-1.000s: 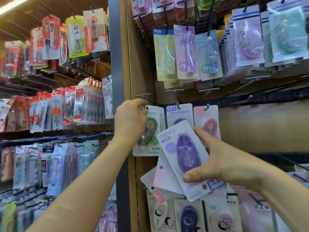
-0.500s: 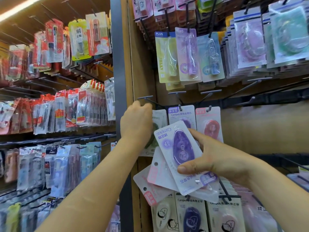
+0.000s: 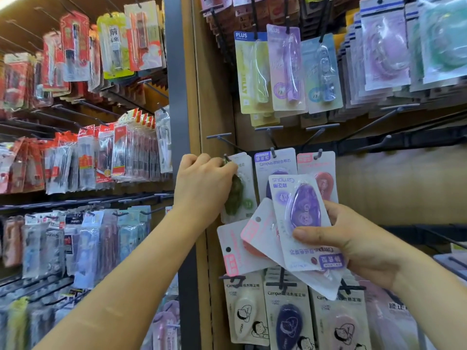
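I judge hanging in hand: left hand [image 3: 204,184] pinches green pack [image 3: 240,198] at peg [image 3: 226,156]; right hand [image 3: 353,248] grips packs [image 3: 302,210]. Next: seat hole fully.

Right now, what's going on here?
A person is at a shop peg rack of correction-tape packs. The left hand grips the green pack at its hook; whether it is going on or coming off is unclear. The right hand holds a fan of packs, purple pack on top, pink packs beneath.
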The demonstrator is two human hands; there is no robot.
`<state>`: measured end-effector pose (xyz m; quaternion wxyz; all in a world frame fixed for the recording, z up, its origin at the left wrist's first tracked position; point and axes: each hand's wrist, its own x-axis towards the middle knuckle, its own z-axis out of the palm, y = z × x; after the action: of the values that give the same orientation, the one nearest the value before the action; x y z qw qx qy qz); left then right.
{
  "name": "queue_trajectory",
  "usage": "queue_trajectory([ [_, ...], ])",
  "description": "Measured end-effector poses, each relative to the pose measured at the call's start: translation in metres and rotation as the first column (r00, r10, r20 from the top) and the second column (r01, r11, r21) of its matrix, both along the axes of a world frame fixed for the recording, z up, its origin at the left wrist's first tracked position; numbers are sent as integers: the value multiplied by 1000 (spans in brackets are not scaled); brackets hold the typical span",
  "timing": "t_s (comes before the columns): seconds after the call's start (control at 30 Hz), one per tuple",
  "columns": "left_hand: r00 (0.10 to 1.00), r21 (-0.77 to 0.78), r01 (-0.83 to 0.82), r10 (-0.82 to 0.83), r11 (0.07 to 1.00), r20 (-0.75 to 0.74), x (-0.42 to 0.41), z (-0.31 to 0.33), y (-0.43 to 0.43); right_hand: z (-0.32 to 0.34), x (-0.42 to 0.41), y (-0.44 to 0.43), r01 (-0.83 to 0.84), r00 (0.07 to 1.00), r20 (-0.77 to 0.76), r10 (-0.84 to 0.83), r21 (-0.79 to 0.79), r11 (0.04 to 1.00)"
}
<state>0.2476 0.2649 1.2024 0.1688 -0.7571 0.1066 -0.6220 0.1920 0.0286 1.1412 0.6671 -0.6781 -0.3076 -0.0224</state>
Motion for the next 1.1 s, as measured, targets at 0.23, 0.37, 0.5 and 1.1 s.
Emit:
queue_trajectory([
  [0.23,984,-19,49,-52,999,-172,-22,-7,-3,-3,-6,-1,11,1000,-1,-11,92,996],
  [0.37,441,-787,572,-896,230,59,-67,-35,-2,-11,-11,-7,-39,999,28,33,228,973],
  [0.5,43,-900,419,-988,-115,147,-96,-80,-16,-22,-18,-3,-125,992,29,123,341,932],
  [1.1,288,-822,569,-936,-3,203,-101,-100,-28,-51,-49,-22,-152,988,63,138,419,895],
])
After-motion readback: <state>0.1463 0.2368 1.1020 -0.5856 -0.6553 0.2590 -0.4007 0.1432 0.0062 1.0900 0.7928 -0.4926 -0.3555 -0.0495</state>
